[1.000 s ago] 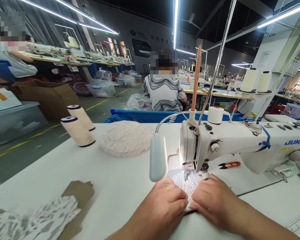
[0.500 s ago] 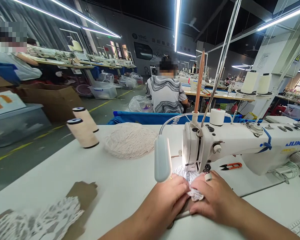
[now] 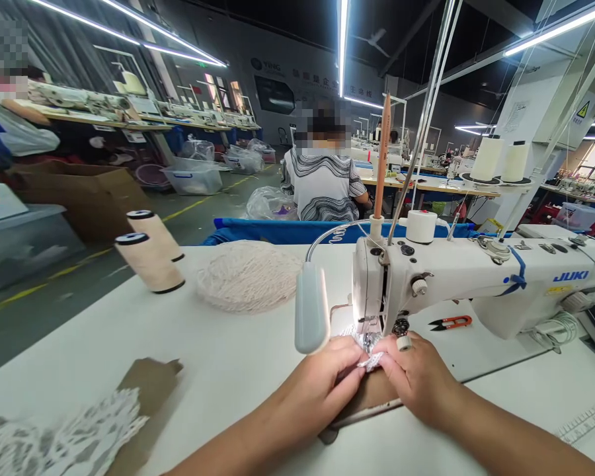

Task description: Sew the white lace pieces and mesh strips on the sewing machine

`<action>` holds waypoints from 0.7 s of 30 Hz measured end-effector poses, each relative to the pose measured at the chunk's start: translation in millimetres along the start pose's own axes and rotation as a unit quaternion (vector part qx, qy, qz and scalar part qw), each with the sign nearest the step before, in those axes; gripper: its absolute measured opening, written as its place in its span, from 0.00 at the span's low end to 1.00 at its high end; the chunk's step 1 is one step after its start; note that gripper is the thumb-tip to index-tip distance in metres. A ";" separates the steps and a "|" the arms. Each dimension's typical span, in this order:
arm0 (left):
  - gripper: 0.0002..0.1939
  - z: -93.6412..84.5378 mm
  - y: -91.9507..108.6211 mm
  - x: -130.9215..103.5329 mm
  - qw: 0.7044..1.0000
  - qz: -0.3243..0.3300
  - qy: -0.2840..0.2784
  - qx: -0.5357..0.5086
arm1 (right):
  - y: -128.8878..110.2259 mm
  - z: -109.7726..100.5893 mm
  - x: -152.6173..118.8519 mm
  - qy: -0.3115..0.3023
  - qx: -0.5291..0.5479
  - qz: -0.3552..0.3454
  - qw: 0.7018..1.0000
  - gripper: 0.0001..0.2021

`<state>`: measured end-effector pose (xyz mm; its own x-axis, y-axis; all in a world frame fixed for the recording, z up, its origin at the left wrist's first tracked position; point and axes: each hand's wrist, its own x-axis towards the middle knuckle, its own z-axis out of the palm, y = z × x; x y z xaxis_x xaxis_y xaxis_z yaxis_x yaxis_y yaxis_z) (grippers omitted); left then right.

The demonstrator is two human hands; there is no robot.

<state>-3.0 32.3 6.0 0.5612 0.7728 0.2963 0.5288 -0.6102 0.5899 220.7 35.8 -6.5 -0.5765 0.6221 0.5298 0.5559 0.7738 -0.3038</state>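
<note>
Under the head of a white sewing machine (image 3: 426, 271) lies a piece of white lace (image 3: 371, 361), its near end bunched up close to the presser foot. My left hand (image 3: 330, 373) pinches the lace from the left, thumb against fingers. On the other side my right hand (image 3: 419, 380) grips the same lace, its fingers partly hidden beside the machine head. A grey lamp (image 3: 311, 311) hangs just above my left hand and lights the needle area. The needle itself is hard to make out.
Orange-handled thread snips (image 3: 451, 322) lie right of the machine head. Two cream thread cones (image 3: 151, 264) and a bagged heap of lace (image 3: 250, 276) stand at the back left. More lace (image 3: 86, 430) rests on brown paper at the front left. A seated person (image 3: 322, 182) is ahead.
Both hands have moved forward with the lace, toward the needle. Less lace shows in front of the presser foot, and more of the brown bed plate is uncovered. The view has shifted slightly.
</note>
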 end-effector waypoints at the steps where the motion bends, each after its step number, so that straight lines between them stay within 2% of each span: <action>1: 0.18 0.1 0.1 -0.7 1.000 0.020 0.014 0.002 | 0.9 0.0 -1.3 -0.003 -0.003 -0.004 1.000 0.12; 4: 0.17 0.2 1.9 -6.8 0.995 0.090 0.039 0.019 | 0.4 -5.1 -6.4 -0.047 -0.022 -0.043 0.998 0.13; 7: 0.09 -3.4 10.6 -16.0 0.991 0.126 0.017 0.038 | -4.6 -15.3 -11.9 -0.096 -0.035 -0.079 0.992 0.15; 13: 0.13 -11.4 28.0 -24.2 0.991 0.111 0.000 0.069 | -9.6 -21.9 -17.2 -0.098 -0.040 -0.084 0.991 0.12; 21: 0.12 -3.1 8.6 -24.1 0.987 0.113 0.028 0.110 | -2.2 -10.2 -16.2 -0.080 -0.095 -0.062 0.990 0.09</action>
<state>-14.0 9.0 6.3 0.6488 0.6167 0.4458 0.5227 -0.7870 0.3279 234.9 22.7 -6.3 -0.7264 0.5469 0.4161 0.5690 0.8182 -0.0820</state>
